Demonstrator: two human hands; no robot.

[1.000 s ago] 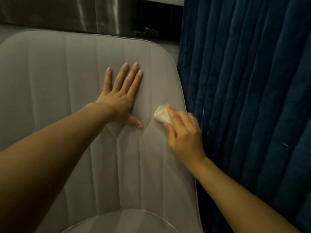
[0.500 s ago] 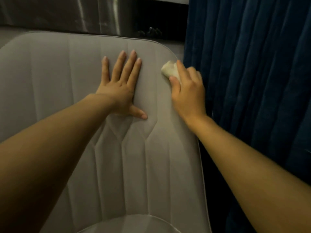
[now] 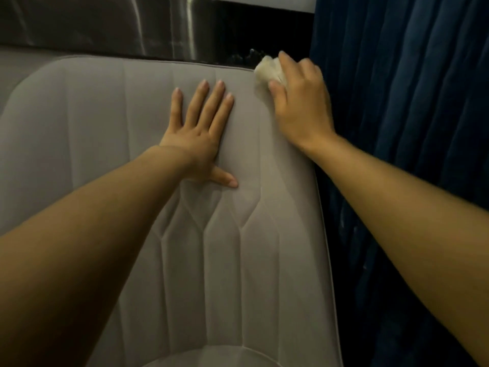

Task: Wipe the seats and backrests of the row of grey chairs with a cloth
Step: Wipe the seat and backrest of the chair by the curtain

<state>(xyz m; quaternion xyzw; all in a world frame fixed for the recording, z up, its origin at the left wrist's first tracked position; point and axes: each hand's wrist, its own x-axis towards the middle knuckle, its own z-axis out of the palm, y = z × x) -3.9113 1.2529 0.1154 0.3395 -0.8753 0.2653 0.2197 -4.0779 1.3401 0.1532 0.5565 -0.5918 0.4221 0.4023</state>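
Bracing: left grip [image 3: 198, 133], fingers straight, flat on grey backrest [image 3: 105, 154], unmoved. Cloth [image 3: 266, 71]: risen from mid-height of the right edge to the top right corner, bunched in right grip [image 3: 301, 102], fingers curled round it. Curtain [image 3: 410, 128], blue, just beside. Edge stroke likely complete; seat [image 3: 198, 358] probably pending.

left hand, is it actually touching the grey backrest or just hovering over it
Touching. The head view shows the left hand lying flat against the backrest, fingers straight and spread, with no gap showing under the palm or the thumb.
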